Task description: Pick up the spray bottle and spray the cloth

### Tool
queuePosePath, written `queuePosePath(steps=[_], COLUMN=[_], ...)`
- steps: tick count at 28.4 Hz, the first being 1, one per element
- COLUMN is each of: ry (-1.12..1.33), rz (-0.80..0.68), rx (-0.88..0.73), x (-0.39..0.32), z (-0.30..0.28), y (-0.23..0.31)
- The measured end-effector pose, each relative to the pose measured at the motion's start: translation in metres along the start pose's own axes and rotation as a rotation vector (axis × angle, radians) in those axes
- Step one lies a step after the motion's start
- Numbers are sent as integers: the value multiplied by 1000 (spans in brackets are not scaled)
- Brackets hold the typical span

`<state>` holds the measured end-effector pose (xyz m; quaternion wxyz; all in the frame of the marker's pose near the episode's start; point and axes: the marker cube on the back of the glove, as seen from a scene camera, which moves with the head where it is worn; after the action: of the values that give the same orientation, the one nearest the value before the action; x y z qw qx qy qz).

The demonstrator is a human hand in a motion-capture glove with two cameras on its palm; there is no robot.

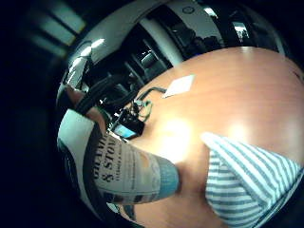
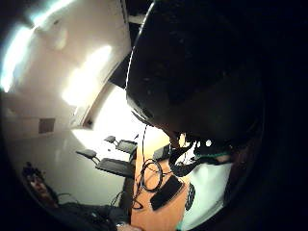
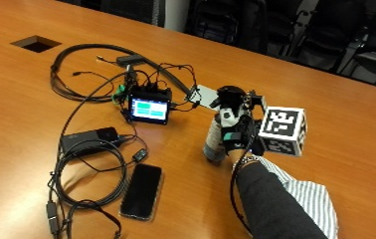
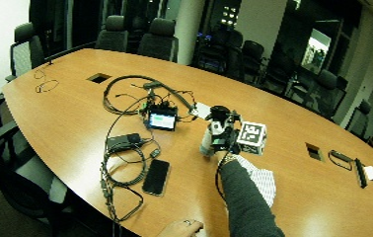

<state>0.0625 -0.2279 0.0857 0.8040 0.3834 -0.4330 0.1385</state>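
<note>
In the outside view my gloved right hand [image 3: 239, 133] grips the spray bottle [image 3: 213, 144] around its neck, below the black spray head [image 3: 230, 94]. The bottle is white with a printed label [image 1: 124, 172] and stands upright; I cannot tell whether its base touches the table. The striped cloth [image 3: 309, 198] lies bunched on the table beside my forearm, nearer the front edge than the bottle. The little finger side palm view shows the cloth [image 1: 247, 176] close to the bottle's base. In the thumb side palm view the dark spray head [image 2: 192, 72] fills much of the picture.
A small lit screen [image 3: 150, 108] with a tangle of cables [image 3: 88, 164] sits left of the bottle. A black phone [image 3: 141, 190] and a black pack [image 3: 90, 135] lie near the front. A white card [image 3: 204, 93] lies behind the bottle. The wooden table [image 3: 347, 114] has a cut-out [image 3: 36, 43].
</note>
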Motion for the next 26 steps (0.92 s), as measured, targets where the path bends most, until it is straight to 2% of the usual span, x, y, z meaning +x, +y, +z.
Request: queuePosePath(steps=[12,18,26], ry=[64,82,108], rz=[-166,-172,-147], rx=[59,89,57], x=[-35,-54,-41], z=[-34,-53,-48], y=[-22,-25,-17])
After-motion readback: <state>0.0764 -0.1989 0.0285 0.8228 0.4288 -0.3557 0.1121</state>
